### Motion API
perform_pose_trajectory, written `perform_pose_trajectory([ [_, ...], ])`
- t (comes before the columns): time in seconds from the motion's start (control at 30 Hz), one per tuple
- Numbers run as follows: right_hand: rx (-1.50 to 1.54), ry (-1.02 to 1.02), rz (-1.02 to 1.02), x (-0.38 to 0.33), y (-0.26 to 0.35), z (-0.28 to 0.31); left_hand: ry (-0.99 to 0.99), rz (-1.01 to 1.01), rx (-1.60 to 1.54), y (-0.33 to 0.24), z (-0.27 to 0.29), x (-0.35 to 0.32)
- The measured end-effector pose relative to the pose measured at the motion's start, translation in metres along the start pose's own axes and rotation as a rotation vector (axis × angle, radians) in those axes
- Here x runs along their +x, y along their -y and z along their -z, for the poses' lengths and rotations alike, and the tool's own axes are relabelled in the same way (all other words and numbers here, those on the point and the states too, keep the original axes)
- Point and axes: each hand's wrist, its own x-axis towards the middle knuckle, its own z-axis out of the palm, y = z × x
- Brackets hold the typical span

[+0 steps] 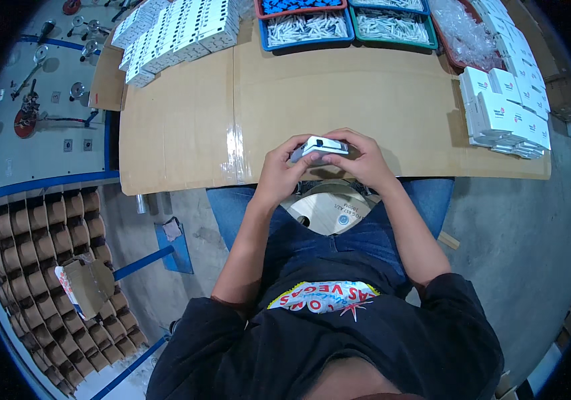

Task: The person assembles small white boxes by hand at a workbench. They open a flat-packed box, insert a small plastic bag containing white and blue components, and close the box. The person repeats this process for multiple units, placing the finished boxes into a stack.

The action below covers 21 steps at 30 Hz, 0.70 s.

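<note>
Both my hands hold one small white box [329, 143] at the near edge of a cardboard-covered table [312, 90]. Its side toward me looks greyish, with a small dark patch on top. My left hand [282, 168] is closed around the left end, thumb on the near side. Around the right end, my right hand [367, 162] is closed too, its fingers over the far side and its thumb in front. The fingers hide parts of the box, and what is inside it cannot be seen.
White boxes [182, 33] line the far left; more white boxes [509, 117] are stacked at right. Along the back, a blue tray [309, 46] and a green tray [399, 47] hold small white parts. Clear plastic bags [465, 33] fill a reddish tray. Lower left stands a partitioned cardboard rack [32, 257].
</note>
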Motion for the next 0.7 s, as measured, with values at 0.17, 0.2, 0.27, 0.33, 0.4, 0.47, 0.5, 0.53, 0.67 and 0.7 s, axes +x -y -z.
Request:
perform_pose_trajectory([
  [0.17,-0.155,-0.011,0.047,-0.001,0.000,-0.003,-0.010,-0.054,0.057,-0.006,-0.004,-0.002],
  [0.2,-0.174,-0.018,0.053,-0.002,-0.002,-0.004,-0.016,-0.065,0.073,-0.004,-0.005,-0.002],
  [0.27,-0.215,-0.033,0.065,-0.002,-0.006,-0.004,-0.026,-0.090,0.101,-0.001,-0.008,0.000],
  [0.33,-0.202,-0.048,0.029,-0.004,-0.009,-0.004,-0.040,-0.076,0.062,-0.005,-0.013,-0.001],
  [0.4,-0.196,-0.054,0.013,-0.004,-0.009,-0.004,-0.050,-0.084,0.048,-0.005,-0.016,-0.001],
  [0.47,-0.197,-0.049,0.020,-0.003,-0.007,-0.003,-0.055,-0.116,0.062,-0.001,-0.016,0.001],
  [0.5,-0.199,-0.048,0.025,-0.003,-0.006,-0.003,-0.059,-0.126,0.091,-0.001,-0.016,0.001],
  [0.53,-0.201,-0.047,0.029,-0.004,-0.005,-0.004,-0.062,-0.135,0.119,-0.001,-0.016,0.000],
  [0.67,-0.245,-0.053,0.122,-0.004,-0.009,-0.004,-0.094,-0.166,0.120,0.006,-0.019,0.000],
  [0.7,-0.240,-0.052,0.117,-0.004,-0.010,-0.004,-0.097,-0.171,0.121,0.007,-0.019,-0.001],
])
